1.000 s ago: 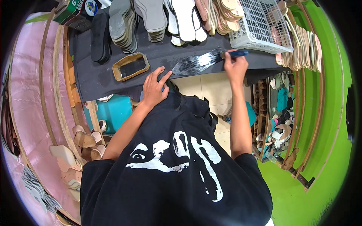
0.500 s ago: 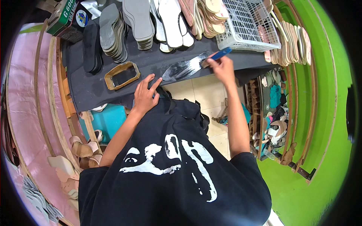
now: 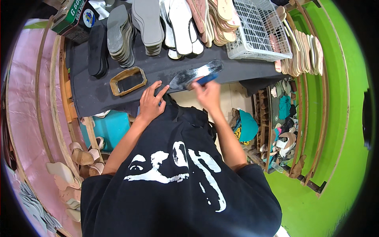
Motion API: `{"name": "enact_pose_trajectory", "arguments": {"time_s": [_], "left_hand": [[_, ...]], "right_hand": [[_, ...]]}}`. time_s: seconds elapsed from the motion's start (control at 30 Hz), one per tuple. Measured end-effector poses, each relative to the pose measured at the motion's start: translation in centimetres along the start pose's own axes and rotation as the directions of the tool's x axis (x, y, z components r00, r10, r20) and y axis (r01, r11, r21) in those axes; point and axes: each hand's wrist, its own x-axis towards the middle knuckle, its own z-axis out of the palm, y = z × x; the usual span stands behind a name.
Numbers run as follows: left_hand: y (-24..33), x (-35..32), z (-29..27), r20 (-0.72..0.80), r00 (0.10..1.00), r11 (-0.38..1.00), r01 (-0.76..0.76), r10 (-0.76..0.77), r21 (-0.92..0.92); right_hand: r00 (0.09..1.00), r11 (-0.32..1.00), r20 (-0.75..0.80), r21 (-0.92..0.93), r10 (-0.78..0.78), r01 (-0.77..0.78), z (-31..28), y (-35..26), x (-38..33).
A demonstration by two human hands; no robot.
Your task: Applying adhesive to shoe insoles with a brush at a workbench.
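Note:
A long dark shoe sole (image 3: pixel 194 74) with a wet, shiny face lies on the dark cloth-covered bench (image 3: pixel 94 96). My right hand (image 3: pixel 208 93) is closed around a blue-handled brush (image 3: pixel 205 80) and holds it against the middle of the sole. My left hand (image 3: pixel 151 101) rests on the bench with fingers spread, its fingertips at the sole's near left tip. A tan rectangular tray (image 3: pixel 128 81) with a dark inside sits just left of that hand.
Stacks of grey soles (image 3: pixel 148 23), black soles (image 3: pixel 96 51) and white soles (image 3: pixel 181 23) line the bench's far side. A white wire basket (image 3: pixel 256 27) and upright tan insoles (image 3: pixel 300 51) stand at the right. A teal bin (image 3: pixel 110 130) sits below the bench.
My right hand has drawn the brush leftward along the sole, from its far right end to its middle. My left hand has stayed at the sole's left tip.

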Motion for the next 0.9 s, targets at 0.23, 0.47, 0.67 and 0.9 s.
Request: {"name": "enact_pose_trajectory", "arguments": {"time_s": [0.23,0.47,0.67,0.9], "left_hand": [[0.0,-0.1,0.0,-0.002,1.000,1.000,-0.014,0.014,-0.007],[-0.1,-0.2,0.1,-0.011,1.000,1.000,-0.011,0.011,-0.005],[0.1,-0.1,-0.2,-0.002,1.000,1.000,0.005,-0.005,-0.003],[0.2,-0.2,-0.1,0.001,1.000,1.000,-0.001,0.001,-0.006]], "right_hand": [[0.922,0.982,-0.387,-0.160,0.032,-0.101,-6.8,4.8,6.1],[0.940,0.921,0.023,-0.191,-0.341,0.339,2.1,-1.0,1.0],[0.973,0.984,-0.144,0.038,0.178,-0.175,-1.5,1.8,3.5],[0.952,0.974,-0.283,-0.221,-0.114,0.051,-5.6,3.7,5.3]]}}
